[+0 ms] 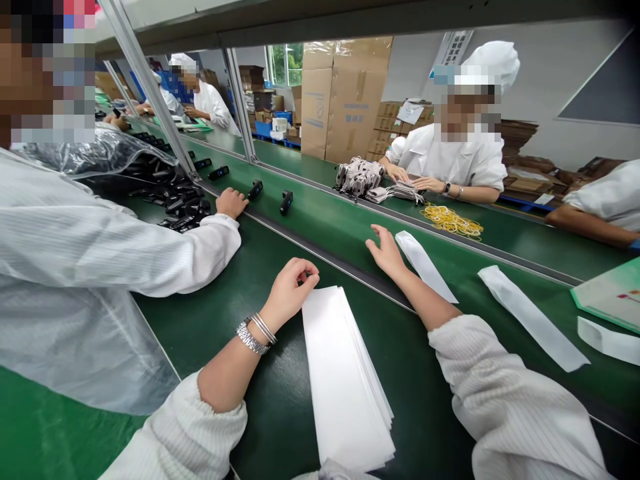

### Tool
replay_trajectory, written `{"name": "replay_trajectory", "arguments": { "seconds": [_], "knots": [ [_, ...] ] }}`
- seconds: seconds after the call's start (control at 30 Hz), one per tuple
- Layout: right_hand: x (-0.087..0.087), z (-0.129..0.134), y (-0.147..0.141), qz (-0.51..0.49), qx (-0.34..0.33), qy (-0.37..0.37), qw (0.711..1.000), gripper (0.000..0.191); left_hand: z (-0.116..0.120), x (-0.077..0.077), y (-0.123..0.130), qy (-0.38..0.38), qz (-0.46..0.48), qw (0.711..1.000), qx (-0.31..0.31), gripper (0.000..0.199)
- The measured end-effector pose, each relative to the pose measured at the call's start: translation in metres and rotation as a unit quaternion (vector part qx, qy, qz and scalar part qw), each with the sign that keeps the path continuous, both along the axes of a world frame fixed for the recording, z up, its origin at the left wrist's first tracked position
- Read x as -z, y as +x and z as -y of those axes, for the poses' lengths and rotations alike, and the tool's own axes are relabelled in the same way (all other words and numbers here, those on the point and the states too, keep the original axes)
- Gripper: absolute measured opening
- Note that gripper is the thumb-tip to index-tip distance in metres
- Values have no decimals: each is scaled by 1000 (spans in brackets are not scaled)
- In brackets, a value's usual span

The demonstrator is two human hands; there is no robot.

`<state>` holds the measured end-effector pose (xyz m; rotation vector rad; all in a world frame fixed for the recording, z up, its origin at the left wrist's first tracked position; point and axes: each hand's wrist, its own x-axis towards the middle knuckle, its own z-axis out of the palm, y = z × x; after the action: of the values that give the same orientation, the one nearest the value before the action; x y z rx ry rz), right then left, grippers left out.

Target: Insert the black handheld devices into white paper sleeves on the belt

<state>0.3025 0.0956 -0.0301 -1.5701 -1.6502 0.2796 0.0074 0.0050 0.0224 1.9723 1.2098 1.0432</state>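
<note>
My left hand (295,285) is closed, thumb and fingers curled together at the top edge of a stack of long white sleeves (345,387); whether anything is pinched is too small to tell. Over the green belt, my right hand (385,252) has its fingers apart and holds nothing. Just right of it lies one white sleeve (425,263) on the belt. Farther right are a second white sleeve (533,317) and a third (607,340). Small black devices (286,202) stand on the belt, up and left of my right hand.
At the left, a co-worker's hand (231,203) rests at the belt edge near a pile of black devices (185,207). Across the belt, a person handles bundled grey cables (360,177) beside yellow bands (453,221). A metal post (150,87) rises at the left.
</note>
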Motion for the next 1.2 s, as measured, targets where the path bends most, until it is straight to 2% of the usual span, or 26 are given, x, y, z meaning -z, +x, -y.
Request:
{"name": "replay_trajectory", "arguments": {
  "seconds": [0.13,0.57,0.77,1.2],
  "knots": [
    [8,-1,1,-42,14,-17,999,58,-1,2,0,-1,0,1000,8,7],
    [13,-2,2,-36,5,-8,999,56,2,-1,2,-6,-19,1000,5,7],
    [15,-3,0,-102,5,-40,994,63,1,3,2,-13,-29,999,24,8],
    [18,-5,1,-108,3,-40,993,55,3,4,3,-27,-51,997,56,9]
  ]
}}
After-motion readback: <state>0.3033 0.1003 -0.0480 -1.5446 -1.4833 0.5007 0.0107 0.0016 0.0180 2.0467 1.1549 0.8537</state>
